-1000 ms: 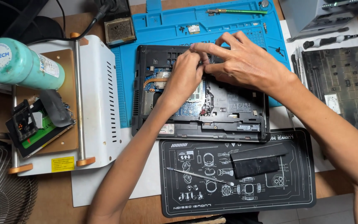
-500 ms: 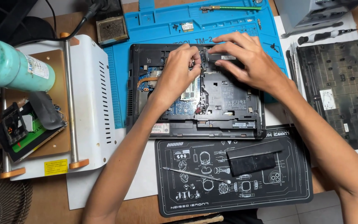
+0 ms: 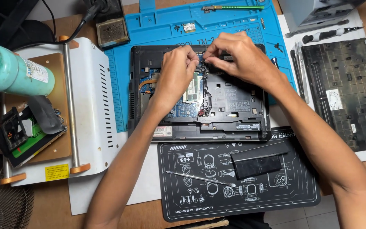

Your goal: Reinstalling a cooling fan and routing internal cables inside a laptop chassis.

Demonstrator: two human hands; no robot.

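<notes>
An opened black laptop base [image 3: 229, 114] lies on a blue work mat [image 3: 217, 25], its circuit board and a green memory module [image 3: 191, 87] exposed. My left hand [image 3: 175, 72] rests over the board's upper middle, fingers curled and pinched near the top edge. My right hand [image 3: 240, 59] comes in from the right, its fingertips pinching a small part at the same spot, right against my left fingers. What the fingertips hold is too small to make out.
A black printed mat [image 3: 183, 199] in front carries a thin metal pry tool [image 3: 200, 178] and a black flat cover [image 3: 257, 163]. A white machine [image 3: 92, 101] with a teal can [image 3: 15, 74] stands left. A removed laptop panel [image 3: 348, 89] and screwdriver [image 3: 325, 36] lie right.
Both hands have drawn closer together at the laptop's upper middle edge. My left hand moved up and right off the memory module, which now shows.
</notes>
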